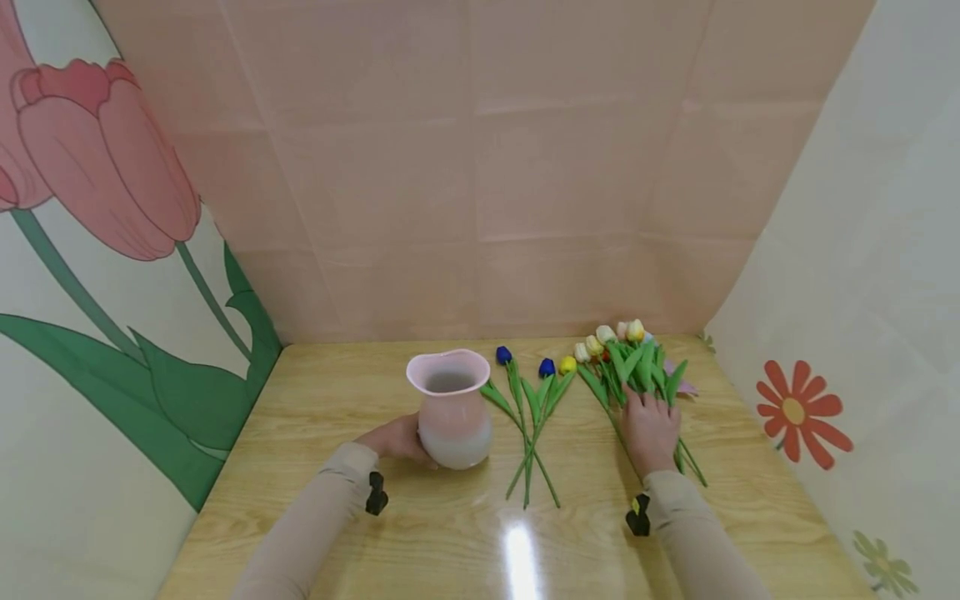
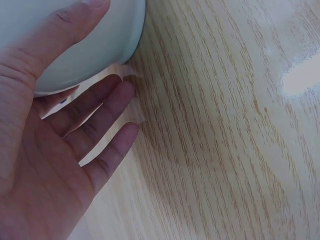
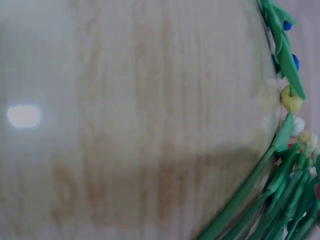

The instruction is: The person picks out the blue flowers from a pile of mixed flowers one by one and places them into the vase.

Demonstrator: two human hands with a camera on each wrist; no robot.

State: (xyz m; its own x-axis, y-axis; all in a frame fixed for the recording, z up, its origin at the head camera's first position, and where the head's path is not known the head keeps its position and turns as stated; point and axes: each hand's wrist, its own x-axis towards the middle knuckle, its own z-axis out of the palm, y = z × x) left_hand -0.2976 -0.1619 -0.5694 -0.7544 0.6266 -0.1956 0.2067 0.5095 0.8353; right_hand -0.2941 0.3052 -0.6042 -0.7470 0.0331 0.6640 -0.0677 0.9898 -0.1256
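A pink-and-white vase (image 1: 454, 421) with a flared, wavy rim is at the middle of the table. My left hand (image 1: 405, 440) holds it low on its left side. In the left wrist view, the thumb of my left hand (image 2: 55, 150) lies along the pale vase wall (image 2: 95, 55), and the index finger passes partly out of sight behind it. At the right, my right hand (image 1: 651, 429) grips the green stems of a bunch of artificial tulips (image 1: 637, 362), mostly white and yellow. Its fingertips are partly hidden among the leaves. The right wrist view shows the bunch's stems (image 3: 280, 190) near the table.
Between the vase and the bunch lie two blue tulips (image 1: 504, 357) and a yellow tulip (image 1: 567, 365), stems crossing. Something pinkish-purple (image 1: 684, 385) shows beside the bunch. A pink backdrop (image 1: 480, 183) closes off the back of the wooden table (image 1: 345, 375); printed flower panels flank it.
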